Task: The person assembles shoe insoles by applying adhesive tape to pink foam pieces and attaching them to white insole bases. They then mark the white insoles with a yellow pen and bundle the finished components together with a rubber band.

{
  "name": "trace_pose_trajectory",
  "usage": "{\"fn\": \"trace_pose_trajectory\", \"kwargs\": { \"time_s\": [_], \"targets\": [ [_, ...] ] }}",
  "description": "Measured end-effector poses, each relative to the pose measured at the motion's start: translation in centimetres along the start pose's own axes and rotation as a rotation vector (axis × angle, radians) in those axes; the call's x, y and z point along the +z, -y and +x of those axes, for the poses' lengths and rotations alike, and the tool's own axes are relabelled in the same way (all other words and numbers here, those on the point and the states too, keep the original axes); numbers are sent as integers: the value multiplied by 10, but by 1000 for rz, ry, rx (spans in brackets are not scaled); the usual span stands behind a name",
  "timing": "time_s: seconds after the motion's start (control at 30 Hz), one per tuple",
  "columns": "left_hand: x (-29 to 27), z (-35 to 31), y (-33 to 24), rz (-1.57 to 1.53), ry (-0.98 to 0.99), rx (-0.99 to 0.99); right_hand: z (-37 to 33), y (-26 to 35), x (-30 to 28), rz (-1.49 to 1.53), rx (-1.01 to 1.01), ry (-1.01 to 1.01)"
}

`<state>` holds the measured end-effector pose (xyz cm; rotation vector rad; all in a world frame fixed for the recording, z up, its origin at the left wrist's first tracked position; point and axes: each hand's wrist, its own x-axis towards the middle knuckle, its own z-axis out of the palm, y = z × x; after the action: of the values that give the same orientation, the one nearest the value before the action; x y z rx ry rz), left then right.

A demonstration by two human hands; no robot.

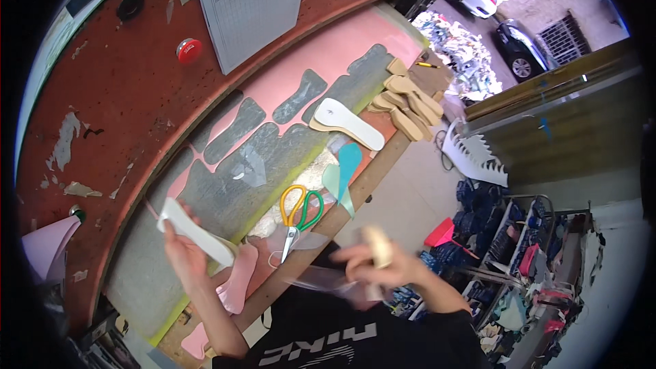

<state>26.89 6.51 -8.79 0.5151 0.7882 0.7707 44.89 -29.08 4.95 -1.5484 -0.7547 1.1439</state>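
Observation:
My left hand (183,249) is closed around a white insole-shaped piece (198,234), held tilted over the near left part of the table. A pink sole-shaped piece (240,275) lies just right of that wrist. Off the table's front edge, my right hand (383,268) is blurred by motion, with a beige, rounded object (377,246) in its grip, possibly a tape roll. Below this hand hangs a clear plastic strip (328,280). Between the hands lie scissors (292,222) with one yellow and one green handle, blades toward me. Teal sole-shaped pieces (349,164) rest beyond them.
Another white insole piece (348,124) sits farther along the grey-and-pink work surface (232,133). Several beige sole pieces (408,106) are piled at the far right end, beside a yellow pen (428,65). A loaded rack (512,239) stands on the right.

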Motion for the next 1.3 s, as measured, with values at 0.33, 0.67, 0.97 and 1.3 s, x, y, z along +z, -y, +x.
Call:
{"fn": "trace_pose_trajectory", "kwargs": {
  "time_s": [0.33,0.67,0.97,1.3],
  "targets": [
    [61,-30,56,230,24,-18,29,-61,-382,-1416,105,-1004],
    [183,-60,200,49,-123,-268,197,-166,-630,-1850,181,-700],
    [186,-60,211,55,-222,-202,128,-83,-548,-570,-254,-951],
    [148,-46,230,97,-123,-282,196,-72,-139,9,-167,43]
  ]
}}
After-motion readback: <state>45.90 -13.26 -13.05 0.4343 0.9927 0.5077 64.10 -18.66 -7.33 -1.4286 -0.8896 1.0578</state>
